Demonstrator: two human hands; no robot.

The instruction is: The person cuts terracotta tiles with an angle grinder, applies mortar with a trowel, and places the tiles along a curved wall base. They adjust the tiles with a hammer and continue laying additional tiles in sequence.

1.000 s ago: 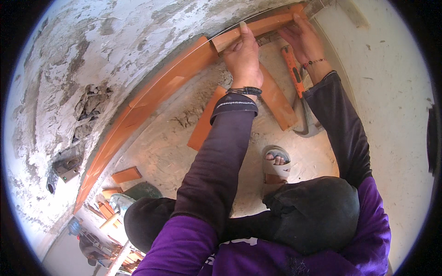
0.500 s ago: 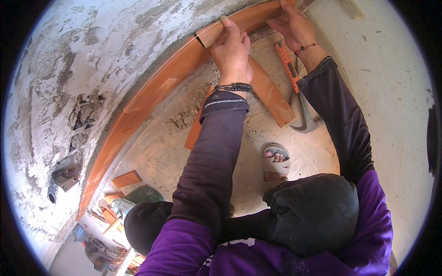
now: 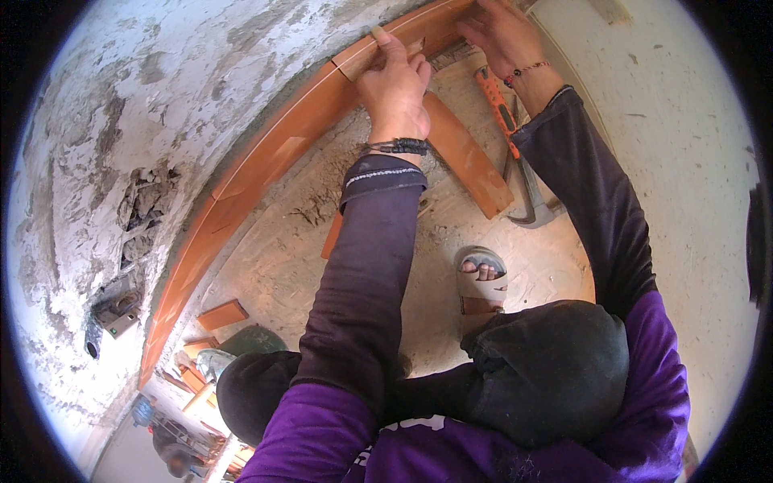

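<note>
Leftmost, a rough white wall [image 3: 113, 145] is rising, a row of orange tiles [image 3: 266, 153] running along its foot. Left hand [image 3: 394, 84] is gripping the end tile [image 3: 441, 26], in line with that row: thumb stretching to its upper edge, other fingers bending in. Loose tile [image 3: 471, 161] is lying on the floor [image 3: 403, 233]. Right hand [image 3: 506, 40] is steadying the far part, fingertips partly out of view, pinch unclear. Hammer [image 3: 499, 105] is lying just below.

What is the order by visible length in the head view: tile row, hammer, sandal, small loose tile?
Longest to shortest:
1. Tile row
2. Hammer
3. Sandal, partly hidden
4. Small loose tile
</note>
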